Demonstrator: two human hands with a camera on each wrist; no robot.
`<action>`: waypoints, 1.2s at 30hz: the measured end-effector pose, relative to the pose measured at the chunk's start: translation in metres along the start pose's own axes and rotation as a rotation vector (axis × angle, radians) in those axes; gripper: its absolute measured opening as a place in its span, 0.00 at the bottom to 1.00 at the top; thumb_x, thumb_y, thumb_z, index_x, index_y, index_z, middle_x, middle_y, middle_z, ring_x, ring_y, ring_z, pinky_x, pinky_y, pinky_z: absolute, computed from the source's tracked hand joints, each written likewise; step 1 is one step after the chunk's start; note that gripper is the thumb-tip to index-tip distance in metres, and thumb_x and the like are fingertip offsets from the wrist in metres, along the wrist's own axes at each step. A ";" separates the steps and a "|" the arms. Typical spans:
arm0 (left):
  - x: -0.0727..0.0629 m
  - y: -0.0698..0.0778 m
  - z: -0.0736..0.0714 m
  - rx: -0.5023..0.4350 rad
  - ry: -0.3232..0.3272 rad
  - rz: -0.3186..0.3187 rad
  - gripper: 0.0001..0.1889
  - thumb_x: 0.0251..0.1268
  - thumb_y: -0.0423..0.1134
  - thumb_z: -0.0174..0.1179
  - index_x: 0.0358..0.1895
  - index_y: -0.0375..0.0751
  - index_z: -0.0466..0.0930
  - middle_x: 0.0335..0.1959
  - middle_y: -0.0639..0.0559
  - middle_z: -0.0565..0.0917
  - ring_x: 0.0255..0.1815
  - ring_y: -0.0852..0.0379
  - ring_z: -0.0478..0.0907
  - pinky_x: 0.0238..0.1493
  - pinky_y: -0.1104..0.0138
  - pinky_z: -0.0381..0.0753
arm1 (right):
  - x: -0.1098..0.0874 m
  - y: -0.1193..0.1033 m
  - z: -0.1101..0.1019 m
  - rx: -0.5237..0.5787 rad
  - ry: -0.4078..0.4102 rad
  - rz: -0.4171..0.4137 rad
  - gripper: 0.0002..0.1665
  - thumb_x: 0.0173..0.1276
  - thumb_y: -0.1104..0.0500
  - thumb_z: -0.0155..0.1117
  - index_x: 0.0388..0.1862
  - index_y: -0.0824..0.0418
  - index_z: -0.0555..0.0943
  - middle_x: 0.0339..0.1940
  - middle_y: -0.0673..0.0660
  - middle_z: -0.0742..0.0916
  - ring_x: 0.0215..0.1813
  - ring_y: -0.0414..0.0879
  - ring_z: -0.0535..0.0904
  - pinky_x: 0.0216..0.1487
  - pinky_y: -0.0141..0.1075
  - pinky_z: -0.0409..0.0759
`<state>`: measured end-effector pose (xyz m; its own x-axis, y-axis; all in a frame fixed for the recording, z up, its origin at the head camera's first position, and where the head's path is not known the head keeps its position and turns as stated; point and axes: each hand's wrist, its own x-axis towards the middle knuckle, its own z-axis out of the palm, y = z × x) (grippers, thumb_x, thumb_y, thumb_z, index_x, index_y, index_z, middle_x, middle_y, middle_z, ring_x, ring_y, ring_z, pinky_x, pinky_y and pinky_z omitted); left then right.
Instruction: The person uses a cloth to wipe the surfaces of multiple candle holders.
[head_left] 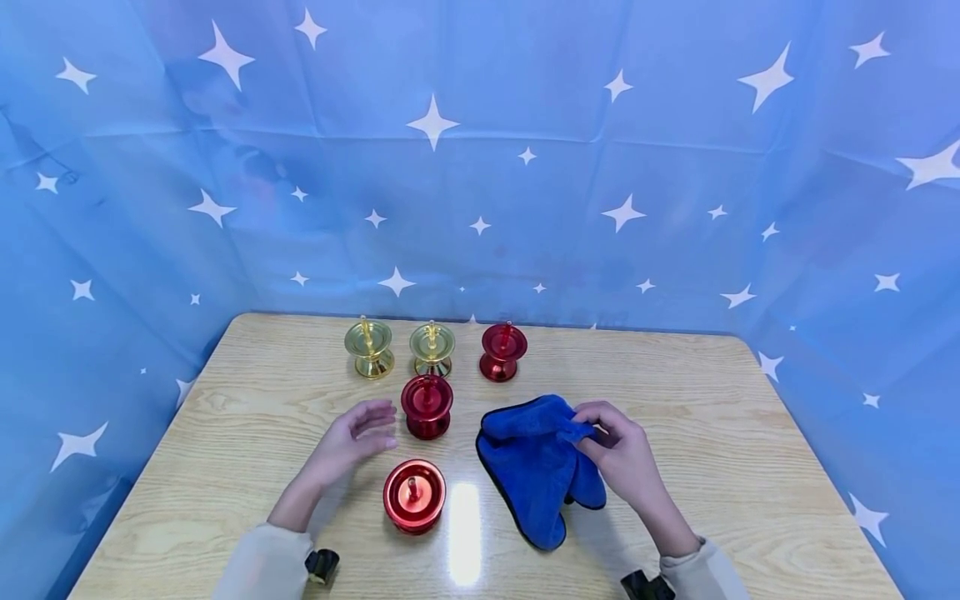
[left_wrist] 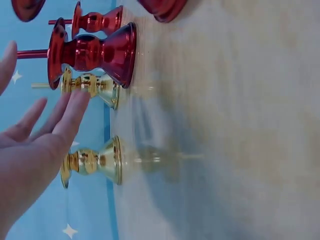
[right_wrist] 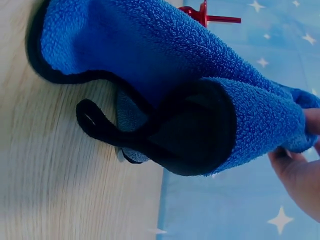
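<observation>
My pale sleeves (head_left: 262, 562) lie nearest, over the table (head_left: 712, 467). My right hand (head_left: 618, 450) pinches the blue cloth (head_left: 536, 467), right of the near red holder (head_left: 414, 497) and the middle red holder (head_left: 427, 402). My left hand (head_left: 354, 442) holds nothing, fingers loosely spread, just left of the middle one. Far off, two gold holders (head_left: 372, 364) stand left of a far red holder (head_left: 502, 346).

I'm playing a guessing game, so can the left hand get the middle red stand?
Probably yes: the left hand looks free, its fingers beside the middle red stand, and I see nothing between them.
</observation>
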<state>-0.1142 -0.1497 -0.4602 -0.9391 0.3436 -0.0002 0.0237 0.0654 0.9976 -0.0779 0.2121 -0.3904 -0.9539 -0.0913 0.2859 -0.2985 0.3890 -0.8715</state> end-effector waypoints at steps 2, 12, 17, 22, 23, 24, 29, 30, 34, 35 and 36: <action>0.009 0.001 0.002 0.021 0.032 -0.001 0.36 0.52 0.31 0.65 0.63 0.25 0.57 0.57 0.27 0.67 0.59 0.34 0.65 0.56 0.58 0.70 | 0.000 0.001 0.001 0.004 0.001 0.001 0.11 0.55 0.76 0.62 0.33 0.63 0.78 0.41 0.59 0.81 0.44 0.40 0.77 0.39 0.31 0.78; 0.043 -0.003 0.021 0.092 0.075 -0.106 0.49 0.42 0.36 0.73 0.68 0.34 0.52 0.61 0.35 0.67 0.62 0.41 0.63 0.57 0.58 0.68 | -0.001 0.006 0.003 0.007 -0.004 -0.020 0.13 0.53 0.78 0.62 0.33 0.63 0.78 0.40 0.59 0.81 0.44 0.40 0.77 0.38 0.31 0.78; 0.049 -0.006 0.026 0.124 0.143 -0.104 0.45 0.42 0.36 0.73 0.66 0.35 0.58 0.57 0.36 0.72 0.60 0.41 0.67 0.56 0.56 0.70 | -0.002 0.007 0.003 0.010 -0.014 -0.010 0.14 0.52 0.78 0.62 0.32 0.63 0.78 0.39 0.59 0.81 0.43 0.39 0.76 0.39 0.31 0.78; 0.051 -0.007 0.030 0.107 0.178 -0.083 0.40 0.43 0.33 0.72 0.63 0.31 0.62 0.54 0.36 0.75 0.55 0.42 0.72 0.53 0.58 0.73 | -0.003 0.007 0.003 0.001 -0.013 0.003 0.14 0.52 0.78 0.62 0.33 0.62 0.78 0.39 0.58 0.82 0.44 0.40 0.76 0.39 0.31 0.78; 0.051 -0.007 0.031 0.103 0.183 -0.080 0.40 0.42 0.33 0.72 0.62 0.30 0.62 0.54 0.35 0.75 0.55 0.42 0.72 0.52 0.59 0.74 | -0.003 0.007 0.003 0.001 -0.013 0.006 0.14 0.52 0.78 0.62 0.33 0.62 0.78 0.39 0.58 0.82 0.44 0.40 0.76 0.39 0.31 0.78; 0.051 -0.007 0.031 0.098 0.190 -0.085 0.41 0.41 0.32 0.73 0.62 0.30 0.62 0.53 0.36 0.75 0.54 0.43 0.73 0.51 0.60 0.75 | -0.003 0.007 0.003 0.001 -0.014 0.009 0.14 0.52 0.78 0.62 0.33 0.62 0.78 0.39 0.58 0.82 0.44 0.40 0.76 0.39 0.31 0.78; 0.049 -0.002 0.030 0.125 0.221 -0.101 0.42 0.38 0.35 0.75 0.62 0.32 0.65 0.53 0.37 0.75 0.49 0.45 0.77 0.43 0.64 0.79 | -0.002 0.007 0.002 -0.006 -0.029 0.031 0.13 0.53 0.78 0.62 0.33 0.62 0.78 0.39 0.58 0.82 0.44 0.41 0.76 0.40 0.32 0.78; 0.048 0.001 0.029 0.134 0.230 -0.106 0.42 0.37 0.36 0.75 0.62 0.33 0.65 0.53 0.38 0.76 0.47 0.47 0.78 0.42 0.65 0.79 | -0.002 0.007 0.002 -0.009 -0.033 0.035 0.13 0.53 0.78 0.62 0.33 0.62 0.78 0.39 0.57 0.82 0.44 0.41 0.76 0.41 0.32 0.78; 0.044 0.019 0.024 0.198 0.239 -0.085 0.44 0.36 0.42 0.76 0.62 0.34 0.66 0.54 0.39 0.75 0.42 0.49 0.80 0.39 0.66 0.80 | -0.001 0.006 0.001 -0.013 -0.043 0.034 0.12 0.54 0.77 0.62 0.33 0.62 0.78 0.39 0.57 0.81 0.44 0.40 0.76 0.41 0.33 0.78; 0.043 0.026 0.023 0.223 0.237 -0.073 0.44 0.36 0.44 0.76 0.61 0.35 0.66 0.53 0.39 0.76 0.41 0.50 0.81 0.38 0.66 0.80 | 0.000 0.006 0.000 -0.010 -0.044 0.032 0.12 0.55 0.77 0.61 0.33 0.63 0.78 0.39 0.57 0.81 0.44 0.40 0.76 0.41 0.33 0.78; 0.042 0.034 0.023 0.247 0.233 -0.057 0.43 0.36 0.44 0.76 0.61 0.35 0.67 0.53 0.40 0.76 0.41 0.50 0.81 0.38 0.66 0.80 | 0.001 0.005 0.000 -0.006 -0.044 0.029 0.12 0.55 0.77 0.61 0.33 0.63 0.78 0.39 0.58 0.81 0.44 0.40 0.76 0.41 0.33 0.78</action>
<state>-0.1452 -0.1115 -0.4279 -0.9937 0.1118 -0.0114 0.0242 0.3126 0.9496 -0.0805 0.2142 -0.3946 -0.9626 -0.1199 0.2430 -0.2709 0.3977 -0.8766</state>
